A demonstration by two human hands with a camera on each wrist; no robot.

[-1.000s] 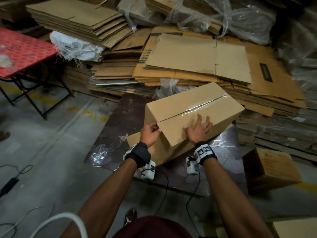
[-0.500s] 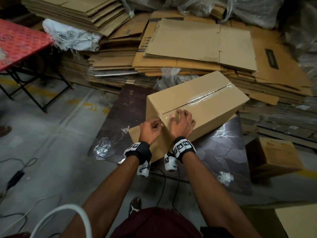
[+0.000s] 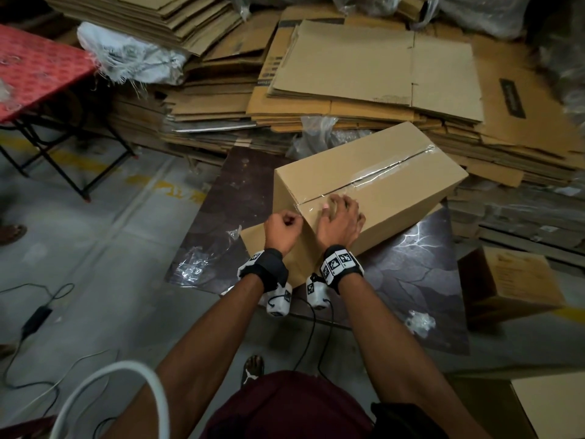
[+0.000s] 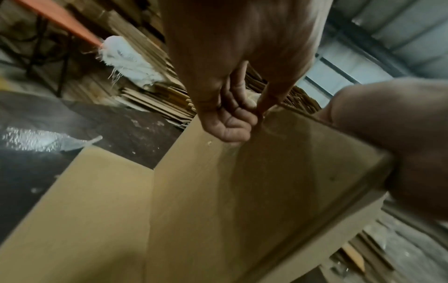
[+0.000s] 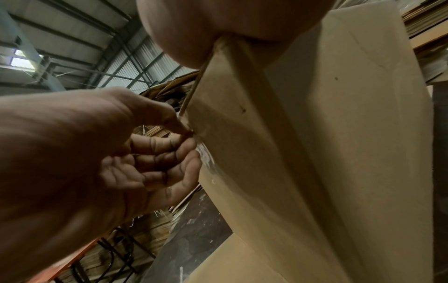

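1. Cardboard box (image 3: 380, 191), its top seam sealed w/ clear tape (image 3: 376, 174), sits tilted on a flat cardboard sheet (image 3: 253, 240) atop a dark board (image 3: 240, 191) on a warehouse floor.
2. Left hand (image 3: 282, 231) is fisted at the box's near corner, thumb & forefinger pinching the tape's end.
3. Right hand (image 3: 340, 221) lies on the box top just beside it, fingers loosely spread & pressing, gripping nothing.
4. Change: a sec ago the right hand was spread farther along the box. It has since slid back to the seam's near end.
5. Reading: both hands now work one spot, prob. finishing the tape end. Pressed down or torn off, can't tell.
6. Around: flattened cartons (image 3: 364, 64) stacked behind, small box (image 3: 506, 280) right, red table (image 3: 38, 71) far left.
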